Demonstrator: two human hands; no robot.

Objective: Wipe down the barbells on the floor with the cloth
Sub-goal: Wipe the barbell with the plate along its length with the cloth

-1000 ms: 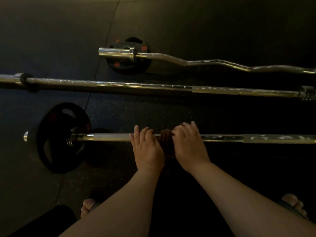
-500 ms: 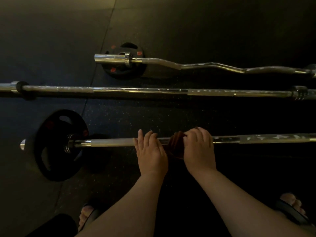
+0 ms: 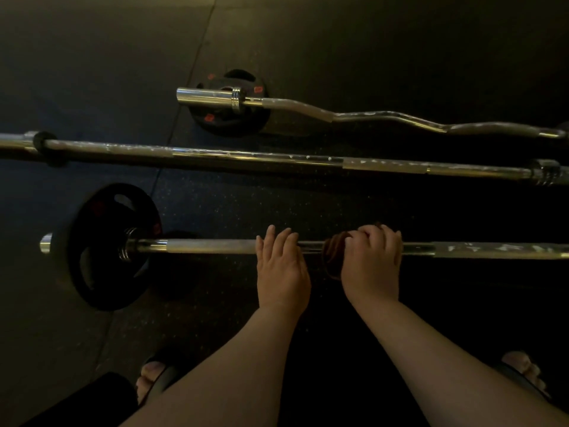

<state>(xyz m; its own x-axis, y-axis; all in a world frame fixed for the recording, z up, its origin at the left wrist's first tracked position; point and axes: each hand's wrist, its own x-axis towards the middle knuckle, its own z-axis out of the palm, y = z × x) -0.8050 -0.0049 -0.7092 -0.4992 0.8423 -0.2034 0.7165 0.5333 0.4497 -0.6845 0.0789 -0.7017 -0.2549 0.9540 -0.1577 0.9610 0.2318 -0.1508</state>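
Note:
Three bars lie across the dark gym floor. The nearest barbell (image 3: 209, 246) carries a black plate (image 3: 92, 257) at its left end. My left hand (image 3: 281, 266) rests over this bar, fingers draped on it. Just to its right, my right hand (image 3: 371, 263) presses a dark brown cloth (image 3: 331, 257) wrapped around the same bar. White smears mark the shaft further right. Behind it runs a long straight barbell (image 3: 261, 158), and farthest back a curl bar (image 3: 385, 117) with a wavy shaft.
A small black plate with red marks (image 3: 229, 118) lies flat under the curl bar's left sleeve. My sandalled feet (image 3: 154, 380) show at the bottom left and bottom right. The floor is dark rubber matting with a seam running up the left.
My right hand has slid the cloth to the right along the near bar, widening the gap to my left hand. The view has shifted slightly.

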